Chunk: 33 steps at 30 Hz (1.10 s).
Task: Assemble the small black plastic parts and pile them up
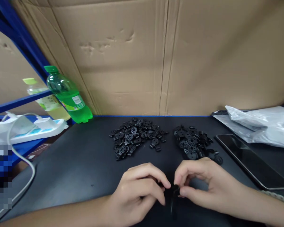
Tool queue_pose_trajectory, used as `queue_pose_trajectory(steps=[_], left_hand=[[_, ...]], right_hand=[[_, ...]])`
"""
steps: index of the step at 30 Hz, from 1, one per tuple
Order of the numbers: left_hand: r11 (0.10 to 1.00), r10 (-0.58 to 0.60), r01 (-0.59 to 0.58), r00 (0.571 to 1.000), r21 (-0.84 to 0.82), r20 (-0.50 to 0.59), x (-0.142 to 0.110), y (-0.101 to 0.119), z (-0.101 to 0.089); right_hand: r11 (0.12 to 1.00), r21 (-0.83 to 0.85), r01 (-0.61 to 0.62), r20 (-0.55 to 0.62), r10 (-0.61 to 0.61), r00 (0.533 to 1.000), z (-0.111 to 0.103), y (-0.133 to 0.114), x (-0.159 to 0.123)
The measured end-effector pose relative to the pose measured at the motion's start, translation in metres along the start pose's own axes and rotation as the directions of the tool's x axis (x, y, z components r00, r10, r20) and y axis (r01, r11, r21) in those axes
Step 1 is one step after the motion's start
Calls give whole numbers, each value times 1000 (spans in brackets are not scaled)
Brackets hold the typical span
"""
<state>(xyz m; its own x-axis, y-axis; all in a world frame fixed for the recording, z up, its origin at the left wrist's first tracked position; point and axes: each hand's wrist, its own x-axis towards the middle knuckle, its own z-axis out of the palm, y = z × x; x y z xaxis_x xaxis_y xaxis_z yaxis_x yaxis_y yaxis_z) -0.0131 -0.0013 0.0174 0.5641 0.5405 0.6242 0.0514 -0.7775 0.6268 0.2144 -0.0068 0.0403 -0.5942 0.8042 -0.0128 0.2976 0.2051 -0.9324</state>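
My left hand [139, 192] and my right hand [201, 183] meet low in the middle of the black table [73, 170]. Both pinch one small black plastic part [174, 190] between their fingertips, just above the table. Beyond the hands lie two heaps of the same small black round perforated parts. The larger heap [134, 137] is at centre. The smaller heap [195, 143] is to its right, just past my right hand's knuckles.
A phone [251, 160] lies face up at the right, with a grey plastic bag [257, 124] behind it. A green bottle [67, 94] leans at the back left beside a white power strip [35, 129] with a cable [26, 179]. Cardboard [156, 56] walls off the back.
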Motion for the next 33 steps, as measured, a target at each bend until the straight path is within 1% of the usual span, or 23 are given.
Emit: queue_pose_trajectory(steps=[2, 5, 7, 8, 10, 11, 12, 13, 15, 16, 18, 20, 22, 24, 26, 29, 31, 33], left_hand=[[1000, 28, -28, 1000, 6, 12, -1, 0, 0], [997, 77, -79, 994, 27, 73, -3, 1, -1], [992, 106, -114, 987, 62, 120, -5, 1, -2], [988, 119, -130, 985, 83, 127, -6, 0, -2], [983, 118, -131, 988, 127, 103, -7, -2, -1], [982, 107, -118, 991, 145, 82, -8, -3, 0], [982, 96, -105, 993, 155, 62, -8, -5, 1], [984, 80, -88, 995, 158, 54, -8, -6, 2], [986, 74, -84, 994, 141, 79, -8, -9, 5], [987, 80, -93, 992, 132, 101, -8, -9, 6], [985, 95, -114, 985, 131, 144, -8, -10, 7], [980, 111, -136, 980, 144, 167, -8, -10, 8], [975, 130, -159, 975, 154, 181, -9, -10, 8], [969, 150, -186, 966, 164, 211, -9, -11, 8], [960, 149, -202, 954, 192, 261, -9, -12, 8], [941, 108, -200, 941, 272, 320, -7, -15, 7], [929, 67, -176, 945, 326, 320, -6, -17, 7], [926, 34, -145, 951, 348, 307, -5, -19, 7]], right_hand=[[994, -96, 46, 0, -46, 999, 2, -3, -3], [980, -185, 70, 31, -66, 997, 7, -6, -5], [954, -282, 99, 44, -90, 995, 4, -11, -8], [937, -332, 110, 37, -104, 994, -2, -14, -10], [894, -433, 114, -29, -140, 990, -21, -19, -17], [873, -476, 108, -96, -173, 980, -33, -20, -22], [847, -525, 87, -183, -212, 960, -48, -20, -27], [808, -588, 42, -244, -226, 943, -63, -18, -32], [715, -698, -51, -333, -260, 907, -92, -11, -41], [677, -730, -98, -342, -236, 910, -104, -5, -44], [647, -744, -168, -321, -125, 939, -119, 7, -45], [658, -727, -199, -255, 10, 967, -123, 17, -40], [675, -708, -206, -185, 105, 977, -120, 24, -33], [678, -707, -201, -147, 138, 980, -117, 27, -29], [672, -712, -204, -142, 146, 979, -116, 27, -31], [661, -711, -240, -151, 190, 970, -123, 30, -42], [648, -716, -259, -154, 215, 964, -129, 36, -49], [638, -730, -245, -158, 190, 969, -133, 44, -53]])
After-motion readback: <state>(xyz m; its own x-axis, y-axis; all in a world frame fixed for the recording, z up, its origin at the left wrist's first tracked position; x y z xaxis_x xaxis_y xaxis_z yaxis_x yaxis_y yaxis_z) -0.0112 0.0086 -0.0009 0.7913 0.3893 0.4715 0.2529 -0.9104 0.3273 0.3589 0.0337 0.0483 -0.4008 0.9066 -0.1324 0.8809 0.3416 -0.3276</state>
